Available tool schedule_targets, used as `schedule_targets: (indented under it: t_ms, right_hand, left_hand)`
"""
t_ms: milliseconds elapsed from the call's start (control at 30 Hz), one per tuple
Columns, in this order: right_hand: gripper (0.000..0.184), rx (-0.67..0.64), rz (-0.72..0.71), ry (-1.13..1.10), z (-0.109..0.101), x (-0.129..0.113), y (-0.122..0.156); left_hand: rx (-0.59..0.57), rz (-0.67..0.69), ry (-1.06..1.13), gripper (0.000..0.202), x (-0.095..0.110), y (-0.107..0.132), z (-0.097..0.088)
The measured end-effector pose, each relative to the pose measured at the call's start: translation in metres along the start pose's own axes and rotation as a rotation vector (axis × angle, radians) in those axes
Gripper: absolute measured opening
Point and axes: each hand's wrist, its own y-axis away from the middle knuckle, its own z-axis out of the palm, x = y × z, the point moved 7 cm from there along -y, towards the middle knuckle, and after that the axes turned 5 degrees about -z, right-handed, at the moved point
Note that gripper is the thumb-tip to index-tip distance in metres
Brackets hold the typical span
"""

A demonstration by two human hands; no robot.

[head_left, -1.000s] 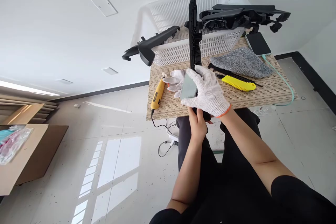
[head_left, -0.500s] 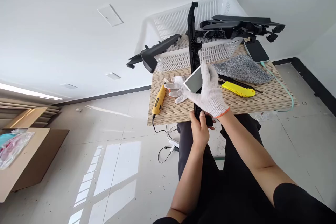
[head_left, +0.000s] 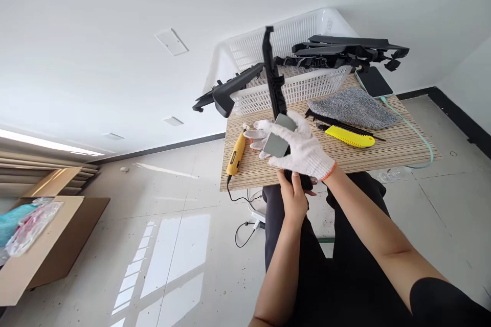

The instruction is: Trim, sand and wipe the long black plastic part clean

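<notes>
My left hand (head_left: 293, 196) is bare and closed around the lower end of a long black plastic trim piece (head_left: 274, 84). The piece points away from me, over the table and the near rim of the basket. In a white knit glove with an orange cuff, my right hand (head_left: 305, 150) grips a flat grey rectangular pad (head_left: 276, 144) and holds it over the trim piece. One finger lies across the pad. Whether the pad touches the plastic is hidden. Left of the pad, a second white glove (head_left: 258, 138) lies partly covered on the table.
A white plastic basket (head_left: 303, 89) holds several black trim pieces (head_left: 341, 51). On the striped table (head_left: 245, 176) are a yellow corded tool (head_left: 236, 154), a yellow utility knife (head_left: 350, 136), a grey cloth (head_left: 355, 107) and a phone (head_left: 374, 82) on a green cable. A cardboard box (head_left: 57, 245) stands left.
My right hand has turned the pad flatter and shifted it slightly down along the trim piece. The trim piece's far end has tilted left. The whole view has shifted a little.
</notes>
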Motion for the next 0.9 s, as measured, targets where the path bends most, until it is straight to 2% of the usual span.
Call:
schedule_targets:
  t_ms: [133, 300, 400, 433, 533, 567, 700, 733, 833, 900]
  right_hand:
    - [0.086, 0.170, 0.073, 0.047, -0.010, 0.006, 0.004]
    - [0.078, 0.109, -0.020, -0.007, -0.001, 0.000, 0.001]
    - [0.082, 0.223, 0.077, -0.026, -0.003, 0.007, -0.001]
    - [0.084, 0.228, 0.097, -0.039, -0.001, 0.008, -0.002]
    - [0.086, 0.045, 0.010, -0.109, 0.014, -0.001, -0.007]
    - [0.085, 0.026, 0.003, -0.129, 0.015, -0.003, -0.008]
    - [0.082, 0.265, 0.173, -0.177, -0.006, 0.008, -0.004]
    - [0.082, 0.252, 0.148, -0.196, -0.007, 0.007, -0.004]
    - [0.081, 0.097, 0.020, -0.266, 0.002, 0.000, -0.005]
    - [0.085, 0.140, 0.077, -0.338, 0.002, 0.009, -0.004]
  left_hand:
    - [-0.016, -0.014, 0.036, 0.049, -0.001, -0.003, 0.002]
    - [0.028, 0.003, 0.034, 0.048, -0.001, 0.001, 0.001]
    - [0.048, 0.024, 0.038, 0.044, 0.000, 0.003, 0.000]
    - [0.060, 0.029, 0.029, 0.043, 0.000, 0.004, 0.000]
    - [0.127, 0.040, -0.025, 0.044, 0.000, 0.004, -0.005]
    - [0.143, 0.045, -0.036, 0.044, 0.001, 0.005, -0.007]
    - [0.161, 0.054, -0.064, 0.041, 0.005, 0.007, -0.009]
    - [0.176, 0.047, -0.082, 0.041, 0.006, 0.008, -0.010]
    - [0.247, 0.035, -0.122, 0.042, 0.013, 0.007, -0.016]
    - [0.265, 0.054, -0.120, 0.045, 0.019, 0.005, -0.019]
